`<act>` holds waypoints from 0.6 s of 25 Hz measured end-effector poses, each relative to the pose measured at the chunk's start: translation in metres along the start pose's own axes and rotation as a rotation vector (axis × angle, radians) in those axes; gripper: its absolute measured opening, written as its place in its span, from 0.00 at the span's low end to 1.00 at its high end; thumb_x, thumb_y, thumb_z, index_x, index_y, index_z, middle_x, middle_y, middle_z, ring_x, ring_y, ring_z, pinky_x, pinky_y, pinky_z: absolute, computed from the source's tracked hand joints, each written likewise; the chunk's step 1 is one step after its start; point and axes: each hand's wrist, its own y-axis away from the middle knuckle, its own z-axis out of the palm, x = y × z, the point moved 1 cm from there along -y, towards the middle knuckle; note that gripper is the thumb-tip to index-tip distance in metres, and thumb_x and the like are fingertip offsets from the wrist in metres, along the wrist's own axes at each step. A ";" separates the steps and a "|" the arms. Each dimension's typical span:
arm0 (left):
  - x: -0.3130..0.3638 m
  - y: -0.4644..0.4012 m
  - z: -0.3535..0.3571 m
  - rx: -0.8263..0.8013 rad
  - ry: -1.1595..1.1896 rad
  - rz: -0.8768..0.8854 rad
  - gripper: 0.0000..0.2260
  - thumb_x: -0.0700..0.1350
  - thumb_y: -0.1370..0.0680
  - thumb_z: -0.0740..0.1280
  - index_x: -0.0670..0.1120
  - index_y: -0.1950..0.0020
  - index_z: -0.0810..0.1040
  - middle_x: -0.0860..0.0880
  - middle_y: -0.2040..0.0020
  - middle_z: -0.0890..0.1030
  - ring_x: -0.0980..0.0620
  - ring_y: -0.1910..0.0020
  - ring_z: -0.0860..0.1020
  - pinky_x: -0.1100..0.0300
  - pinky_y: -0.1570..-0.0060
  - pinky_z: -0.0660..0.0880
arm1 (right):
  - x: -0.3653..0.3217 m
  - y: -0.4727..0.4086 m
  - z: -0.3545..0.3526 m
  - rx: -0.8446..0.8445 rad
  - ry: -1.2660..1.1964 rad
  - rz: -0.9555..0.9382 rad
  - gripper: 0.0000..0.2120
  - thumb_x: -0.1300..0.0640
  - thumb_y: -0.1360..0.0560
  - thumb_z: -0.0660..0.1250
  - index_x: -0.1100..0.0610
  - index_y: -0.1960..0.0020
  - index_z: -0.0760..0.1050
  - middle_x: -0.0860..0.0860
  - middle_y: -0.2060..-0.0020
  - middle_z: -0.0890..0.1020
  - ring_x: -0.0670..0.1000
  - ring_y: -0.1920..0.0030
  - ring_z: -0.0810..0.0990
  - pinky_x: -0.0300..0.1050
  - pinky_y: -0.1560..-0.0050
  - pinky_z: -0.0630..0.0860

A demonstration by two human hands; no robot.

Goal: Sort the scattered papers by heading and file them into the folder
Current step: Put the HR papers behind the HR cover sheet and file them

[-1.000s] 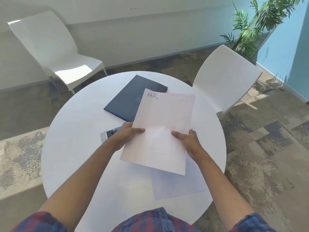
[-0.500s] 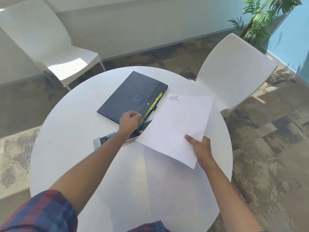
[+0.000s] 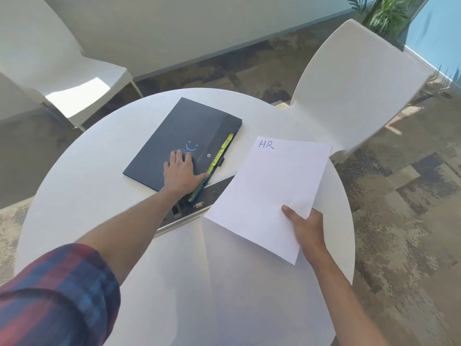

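Note:
A dark blue folder (image 3: 174,136) with a smiley mark and yellow index tabs along its right edge lies closed on the round white table (image 3: 99,171). My left hand (image 3: 180,172) rests flat on the folder's near right corner, fingers spread, thumb at the tabbed edge. My right hand (image 3: 305,227) pinches the lower right edge of a white sheet headed "HR" (image 3: 272,193), held just above the table to the right of the folder. Another white sheet (image 3: 249,283) lies flat on the table near me.
A power and data socket panel (image 3: 199,206) is set in the table below the folder, partly under my left arm and the sheet. White chairs stand at the far left (image 3: 62,71) and far right (image 3: 356,83). A potted plant (image 3: 389,11) is behind the right chair.
My left hand let go of the HR sheet and moved onto the folder, first to its tabbed edge, now flat on the cover. My right hand carried the sheet to the right.

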 end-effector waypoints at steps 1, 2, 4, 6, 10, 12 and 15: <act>-0.001 -0.005 0.000 -0.021 -0.028 0.009 0.36 0.67 0.27 0.65 0.44 0.28 0.66 0.42 0.26 0.65 0.42 0.26 0.60 0.43 0.32 0.65 | 0.000 -0.001 0.001 -0.001 -0.001 0.001 0.01 0.59 0.25 0.74 0.54 0.55 0.82 0.52 0.55 0.87 0.54 0.54 0.85 0.51 0.49 0.81; -0.002 -0.008 -0.002 -0.045 -0.043 0.025 0.37 0.68 0.27 0.65 0.45 0.28 0.65 0.42 0.26 0.65 0.42 0.26 0.61 0.43 0.34 0.67 | -0.001 -0.001 0.002 -0.005 -0.003 0.004 0.01 0.59 0.25 0.74 0.54 0.55 0.82 0.52 0.56 0.87 0.54 0.54 0.85 0.51 0.50 0.81; -0.001 -0.013 -0.007 -0.093 -0.052 0.072 0.34 0.66 0.26 0.64 0.44 0.29 0.65 0.41 0.29 0.68 0.42 0.30 0.66 0.43 0.39 0.72 | -0.001 -0.002 0.003 -0.016 -0.004 0.003 0.01 0.59 0.25 0.73 0.54 0.55 0.82 0.50 0.57 0.86 0.54 0.54 0.86 0.50 0.51 0.81; 0.000 -0.016 -0.015 -0.144 -0.072 0.118 0.31 0.64 0.23 0.61 0.44 0.29 0.65 0.40 0.34 0.71 0.40 0.36 0.71 0.44 0.44 0.74 | -0.002 -0.002 0.005 -0.022 0.003 -0.002 0.01 0.59 0.25 0.73 0.55 0.55 0.82 0.50 0.57 0.86 0.54 0.54 0.86 0.50 0.51 0.81; 0.002 -0.015 -0.033 -0.133 -0.155 0.253 0.28 0.54 0.19 0.52 0.47 0.21 0.50 0.38 0.42 0.78 0.41 0.55 0.77 0.50 0.54 0.78 | -0.005 -0.003 0.009 -0.025 0.009 0.000 0.01 0.58 0.25 0.74 0.55 0.54 0.82 0.51 0.56 0.87 0.54 0.54 0.86 0.53 0.49 0.82; 0.007 -0.010 -0.043 -0.115 -0.160 0.346 0.27 0.48 0.17 0.49 0.55 0.20 0.41 0.37 0.36 0.75 0.47 0.65 0.75 0.55 0.66 0.73 | -0.007 -0.002 0.011 -0.027 0.010 -0.006 0.02 0.58 0.25 0.74 0.54 0.54 0.82 0.51 0.56 0.87 0.54 0.54 0.86 0.53 0.48 0.82; 0.010 -0.006 -0.053 -0.090 -0.229 0.395 0.24 0.42 0.17 0.50 0.58 0.21 0.57 0.38 0.30 0.69 0.53 0.70 0.71 0.61 0.73 0.65 | -0.009 -0.001 0.013 -0.032 0.004 -0.015 0.02 0.58 0.25 0.74 0.54 0.55 0.82 0.50 0.57 0.86 0.54 0.54 0.86 0.53 0.49 0.82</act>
